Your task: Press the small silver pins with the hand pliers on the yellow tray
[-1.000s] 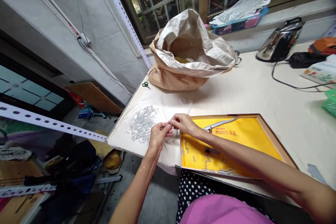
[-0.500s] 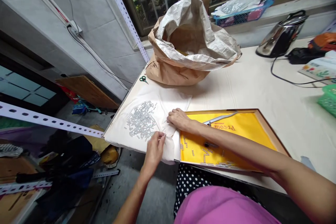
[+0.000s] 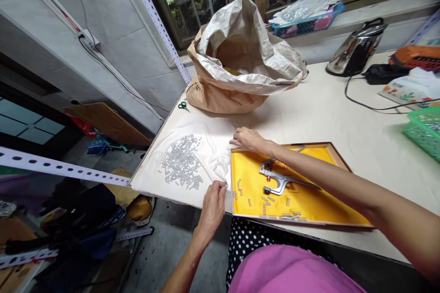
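Observation:
A white cloth (image 3: 210, 139) lies wrinkled at the table's left end, with a heap of small silver metal pins (image 3: 182, 160) on it. My left hand (image 3: 213, 203) pinches the cloth's near right edge between thumb and fingers, beside the tray's left wall. At the cloth's far right edge, my right hand (image 3: 250, 141) has its fingers curled down onto the fabric. My right forearm crosses over the shallow yellow-lined tray (image 3: 330, 165). Inside the tray lie a silver plier-like tool (image 3: 283, 182), partly hidden by the forearm, and several loose pins (image 3: 268, 201).
Behind the cloth stand a large brown paper sack (image 3: 227, 98) with its mouth open and green-handled scissors (image 3: 183, 106). A kettle (image 3: 357, 48), a black cable, an orange tool (image 3: 415, 57) and a green basket (image 3: 424, 132) occupy the right side. A perforated white post (image 3: 160, 25) rises at the left.
Both hands have shifted right, the right one also farther away, and the cloth's right edge has moved with them. The pin heap has spread slightly. More of the plier-like tool shows.

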`<action>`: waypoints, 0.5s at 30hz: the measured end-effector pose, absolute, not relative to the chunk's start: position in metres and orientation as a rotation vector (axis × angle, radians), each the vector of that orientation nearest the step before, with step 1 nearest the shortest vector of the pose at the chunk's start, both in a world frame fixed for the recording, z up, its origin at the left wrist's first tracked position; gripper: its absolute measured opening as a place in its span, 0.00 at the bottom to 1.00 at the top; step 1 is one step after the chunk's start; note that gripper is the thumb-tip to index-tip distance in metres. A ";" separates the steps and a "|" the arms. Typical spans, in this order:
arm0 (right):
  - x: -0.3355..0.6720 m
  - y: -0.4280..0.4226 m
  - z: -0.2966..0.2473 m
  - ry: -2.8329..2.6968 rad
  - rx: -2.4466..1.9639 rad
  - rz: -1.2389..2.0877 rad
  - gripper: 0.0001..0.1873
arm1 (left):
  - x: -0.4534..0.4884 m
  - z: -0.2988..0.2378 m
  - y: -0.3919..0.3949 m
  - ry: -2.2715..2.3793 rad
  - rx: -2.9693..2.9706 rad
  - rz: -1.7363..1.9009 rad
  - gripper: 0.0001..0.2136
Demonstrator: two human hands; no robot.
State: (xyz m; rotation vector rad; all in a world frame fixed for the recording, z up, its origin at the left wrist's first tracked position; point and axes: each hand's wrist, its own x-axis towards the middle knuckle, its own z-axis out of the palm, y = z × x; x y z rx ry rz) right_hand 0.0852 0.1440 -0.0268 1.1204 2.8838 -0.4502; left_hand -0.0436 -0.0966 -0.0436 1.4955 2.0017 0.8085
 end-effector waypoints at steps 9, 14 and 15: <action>0.125 0.151 -0.034 2.749 1.404 -0.482 0.30 | -0.029 -0.031 -0.089 2.065 1.340 0.979 0.15; 0.105 0.183 -0.034 2.572 1.644 -0.467 0.32 | -0.006 -0.035 -0.101 2.211 1.335 0.981 0.14; 0.100 0.187 -0.036 2.570 1.633 -0.479 0.30 | -0.002 -0.034 -0.103 2.220 1.328 0.983 0.13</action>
